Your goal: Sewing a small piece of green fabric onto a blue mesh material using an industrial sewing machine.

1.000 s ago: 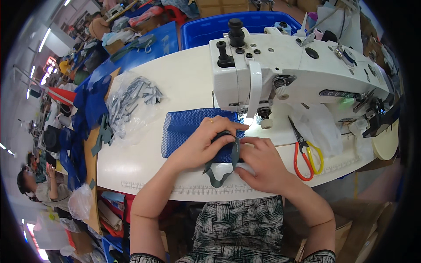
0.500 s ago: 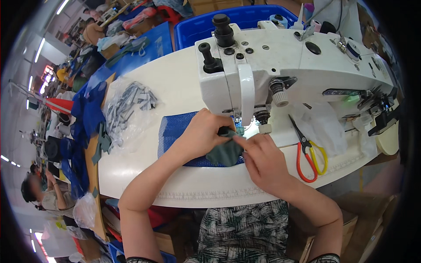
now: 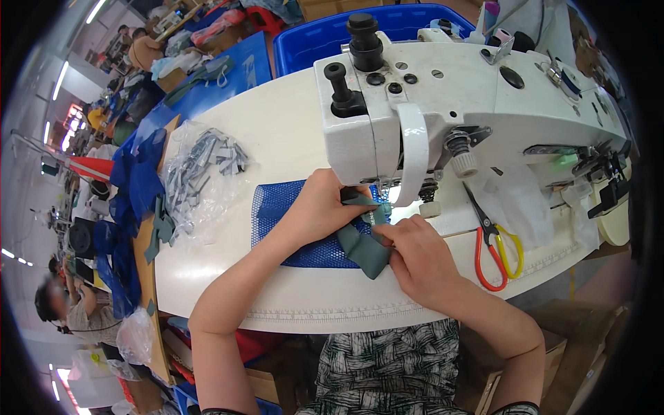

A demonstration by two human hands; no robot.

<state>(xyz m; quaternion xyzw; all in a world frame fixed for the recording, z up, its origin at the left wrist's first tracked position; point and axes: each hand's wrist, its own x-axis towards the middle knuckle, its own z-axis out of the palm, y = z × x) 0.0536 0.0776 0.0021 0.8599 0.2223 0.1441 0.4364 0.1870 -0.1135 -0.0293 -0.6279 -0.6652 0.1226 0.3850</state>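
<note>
Blue mesh fabric (image 3: 273, 228) lies flat on the sewing table, its right end under the presser area of a white sewing machine (image 3: 429, 90). On top of it is a grey-green fabric strip (image 3: 365, 252), folded, its lower end hanging over the mesh's near edge. My left hand (image 3: 321, 211) rests on the mesh, thumb and fingers closed on the strip's upper part. My right hand (image 3: 423, 259) pinches the strip's right side just below the needle. Between the hands a small teal label (image 3: 377, 216) with pale print shows. The needle tip is hard to make out.
Scissors (image 3: 492, 242) with red and yellow handles lie right of my right hand. A clear bag of grey strips (image 3: 207, 162) sits at the left. Behind the machine stands a blue bin (image 3: 290, 52). Blue fabric (image 3: 138, 173) hangs by the table's left edge.
The strip has been turned and spread: its lower end now reaches further toward me and the label shows. My right hand has shifted slightly right and down. The view has moved slightly.
</note>
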